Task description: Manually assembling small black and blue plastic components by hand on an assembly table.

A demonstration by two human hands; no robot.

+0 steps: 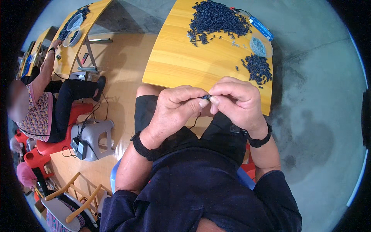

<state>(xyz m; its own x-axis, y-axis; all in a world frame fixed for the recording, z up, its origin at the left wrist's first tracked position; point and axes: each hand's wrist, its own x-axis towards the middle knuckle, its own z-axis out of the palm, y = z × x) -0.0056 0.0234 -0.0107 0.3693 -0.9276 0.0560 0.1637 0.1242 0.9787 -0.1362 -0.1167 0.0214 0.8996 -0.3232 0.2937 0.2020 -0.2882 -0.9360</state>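
Left hand (177, 104) and right hand (239, 100) pinch a small dark piece (206, 97) between their fingertips.
The piece is held just short of the yellow table (174, 50), and the fingertips cover most of it, so I cannot tell its exact shape. To handle it well, the left pinch should be firm and quiet, while the right one presses lightly and in line, so that nothing tilts or slips. Beyond the grip, to its right, lies a small heap of dark pieces (258, 67).

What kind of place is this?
Probably a small workshop: a big pile of little dark pieces covers part of a yellow table, and another person sits at a similar table with dark pieces too.
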